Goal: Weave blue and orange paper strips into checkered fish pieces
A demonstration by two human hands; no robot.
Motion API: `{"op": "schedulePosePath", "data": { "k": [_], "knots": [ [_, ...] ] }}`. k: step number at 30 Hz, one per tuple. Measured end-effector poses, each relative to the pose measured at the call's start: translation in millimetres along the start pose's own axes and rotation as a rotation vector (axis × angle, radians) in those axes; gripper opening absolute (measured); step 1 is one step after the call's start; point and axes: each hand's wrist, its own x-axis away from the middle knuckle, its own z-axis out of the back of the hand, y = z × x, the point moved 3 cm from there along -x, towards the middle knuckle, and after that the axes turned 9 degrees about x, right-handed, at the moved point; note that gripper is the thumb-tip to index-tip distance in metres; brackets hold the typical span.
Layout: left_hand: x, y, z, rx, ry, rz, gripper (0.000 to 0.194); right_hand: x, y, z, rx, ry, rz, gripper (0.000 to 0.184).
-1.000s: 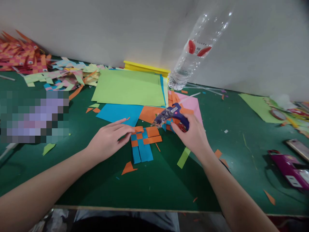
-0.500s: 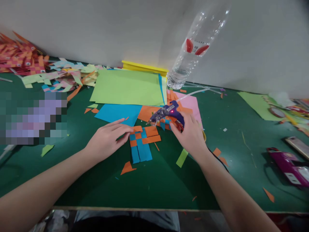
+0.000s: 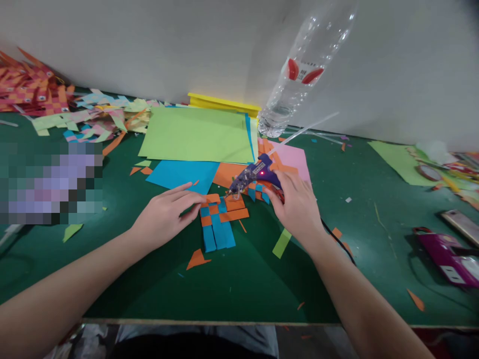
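A small piece woven from blue and orange paper strips (image 3: 223, 234) lies flat on the green table. My left hand (image 3: 166, 214) pinches an orange strip at its upper left corner between thumb and forefinger. In my right hand (image 3: 299, 204) is a purple hot glue gun (image 3: 258, 173) with a lit red light and a clear glue stick (image 3: 305, 132) jutting from its back. The nozzle points down and left, at the upper edge of the woven piece; whether it touches the paper I cannot tell. Behind the gun, another blue and orange woven piece (image 3: 258, 192) is partly hidden.
Green paper sheets (image 3: 198, 132) are stacked behind the hands, over a blue sheet (image 3: 183, 174). A plastic bottle (image 3: 295, 85) stands by the wall. Paper scraps (image 3: 108, 114) lie left; a purple power strip (image 3: 445, 257) and a phone (image 3: 462, 224) lie right. A black cord trails by my right wrist.
My right hand has brought the glue gun left and down, so its nozzle is now at the upper edge of the woven piece. My left hand keeps its pinch in place.
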Motion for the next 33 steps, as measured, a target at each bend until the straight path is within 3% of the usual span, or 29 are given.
{"op": "schedulePosePath", "data": {
  "k": [14, 33],
  "knots": [
    [-0.4, -1.2, -0.4, 0.008, -0.006, 0.014, 0.019, -0.3, -5.3, 6.1, 0.031, 0.015, 0.067, 0.034],
    [0.5, -3.1, -1.3, 0.033, -0.019, 0.03, 0.019, -1.2, -3.2, 6.7, 0.021, 0.002, 0.024, 0.033]
  ]
}}
